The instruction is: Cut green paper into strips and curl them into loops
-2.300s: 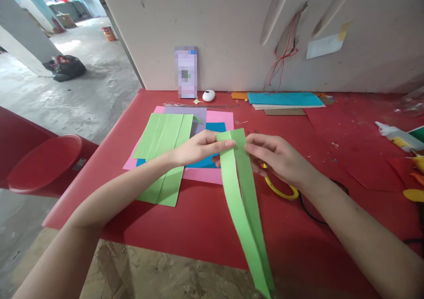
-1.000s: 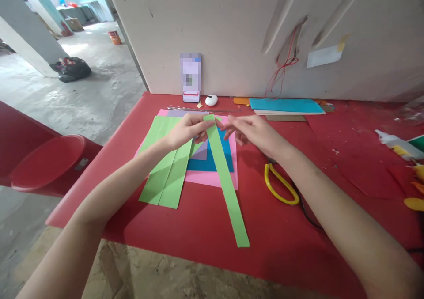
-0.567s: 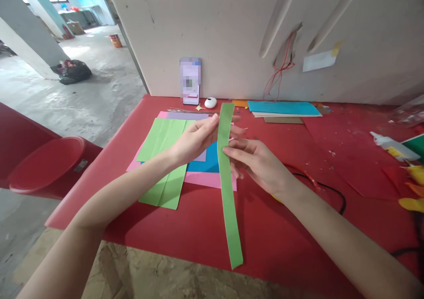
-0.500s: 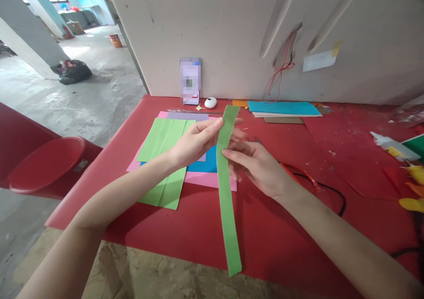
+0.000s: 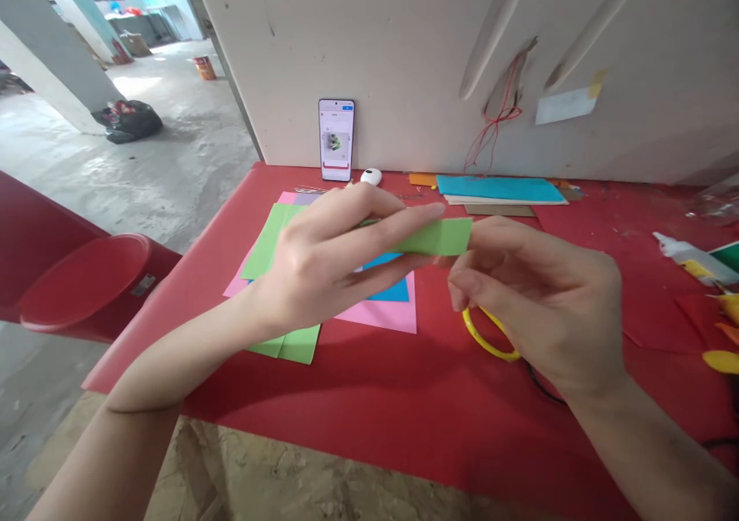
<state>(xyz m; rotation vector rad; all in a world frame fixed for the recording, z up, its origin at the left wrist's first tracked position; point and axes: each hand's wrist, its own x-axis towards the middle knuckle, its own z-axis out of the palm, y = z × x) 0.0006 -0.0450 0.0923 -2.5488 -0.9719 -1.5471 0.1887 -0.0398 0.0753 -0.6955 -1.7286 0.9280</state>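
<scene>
My left hand is closed on a green paper strip, with its fingers lying across it. The strip is now nearly level, one end jutting to the right and the rest hidden by my fingers. At that end my right hand is curled, thumb and fingers drawn together. What those fingers pinch, if anything, is hidden. A yellow loop, like a scissors handle, shows just below my right hand. Beneath my left hand lie green paper sheets, a blue sheet and a pink sheet.
A phone leans on the wall, beside a small white case. Blue card pieces lie along the back of the red table. A glue bottle is at right. A red bin stands left of the table.
The green strip has swung from hanging upright to nearly level. My left hand has turned over across it, back facing up. My right hand has moved right and its fingers have curled.
</scene>
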